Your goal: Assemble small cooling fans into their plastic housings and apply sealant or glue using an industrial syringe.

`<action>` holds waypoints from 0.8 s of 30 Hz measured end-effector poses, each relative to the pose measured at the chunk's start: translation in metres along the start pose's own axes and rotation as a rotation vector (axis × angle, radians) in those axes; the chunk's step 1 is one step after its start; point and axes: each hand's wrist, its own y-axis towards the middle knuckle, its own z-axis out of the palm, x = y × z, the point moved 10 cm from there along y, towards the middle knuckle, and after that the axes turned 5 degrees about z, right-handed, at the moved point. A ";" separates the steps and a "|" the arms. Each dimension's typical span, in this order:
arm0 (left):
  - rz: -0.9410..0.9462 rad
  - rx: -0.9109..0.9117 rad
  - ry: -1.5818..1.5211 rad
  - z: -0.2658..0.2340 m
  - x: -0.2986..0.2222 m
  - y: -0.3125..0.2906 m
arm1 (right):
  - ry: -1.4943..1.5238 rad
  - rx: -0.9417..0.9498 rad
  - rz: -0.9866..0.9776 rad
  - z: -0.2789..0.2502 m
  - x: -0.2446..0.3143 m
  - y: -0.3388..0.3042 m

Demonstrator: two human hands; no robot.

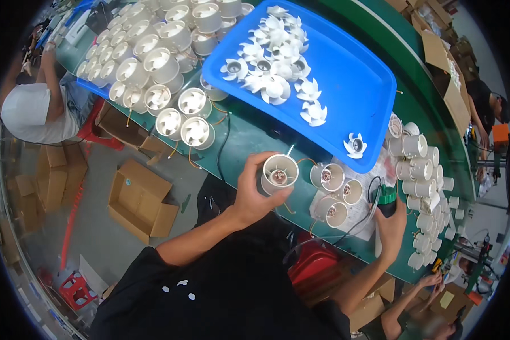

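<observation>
My left hand (253, 195) is wrapped round a white cylindrical fan housing (279, 176), tilted so its open end faces up and a motor core shows inside. A thin wire hangs below it. At the right, my right hand (392, 228) grips a black tool with a ribbed green collar (386, 196) and a grey cable beside it; its exact kind is unclear. Between my hands, three similar housings (330, 177) stand together partly on white paper, motor cores showing. Beyond them, a blue tray (351, 96) holds many loose white fan impellers (275, 89), one lying alone (355, 146) in its near right corner.
Many housings with impellers fitted (158, 59) are stacked at the far left. More housings (418, 175) lie piled at the right. Black cable (225, 141) crosses the green table (249, 133). Cardboard boxes (139, 199) sit on the floor; co-workers sit left and right.
</observation>
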 end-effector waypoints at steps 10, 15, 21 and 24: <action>-0.017 0.039 0.057 -0.003 0.002 0.001 | 0.473 0.219 -0.501 -0.013 0.231 0.025; 0.061 0.093 0.142 0.006 -0.009 0.008 | 0.416 0.428 -0.447 0.048 0.260 0.078; 0.074 0.112 0.236 0.005 -0.017 0.011 | 0.490 0.649 -0.371 0.074 0.258 0.079; 0.064 0.127 0.228 0.008 -0.019 0.013 | 0.472 0.664 -0.384 0.072 0.254 0.076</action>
